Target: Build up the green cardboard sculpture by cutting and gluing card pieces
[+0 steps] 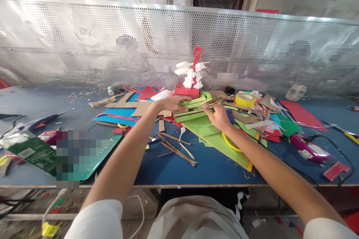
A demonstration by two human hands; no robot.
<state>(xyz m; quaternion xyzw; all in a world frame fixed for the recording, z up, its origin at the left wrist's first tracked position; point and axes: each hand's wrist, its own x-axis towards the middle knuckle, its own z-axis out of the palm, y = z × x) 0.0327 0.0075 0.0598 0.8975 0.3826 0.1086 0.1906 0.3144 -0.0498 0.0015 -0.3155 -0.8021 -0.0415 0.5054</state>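
Both hands reach to the back middle of the blue table. Between them sits a green cardboard craft piece (193, 115), with a bundle of thin brown strips (211, 103) across its top right. My left hand (176, 104) grips the craft piece's left end, its fingers bent over the top. At the right end, my right hand (219, 116) is closed, its thumb against the front and its other fingers partly hidden near the strips. Just behind stands a red stand (187, 91) with white flower shapes and a red hook. A large green sheet (207, 132) lies underneath.
Yellow tape (245, 99), cardboard scraps and coloured paper crowd the right. Loose brown strips (178, 151) lie in front. A green cutting mat (97, 157) and glue gun (35, 122) are left; a purple power strip (310, 148) with cable is right. A perforated metal screen (112, 63) borders the back.
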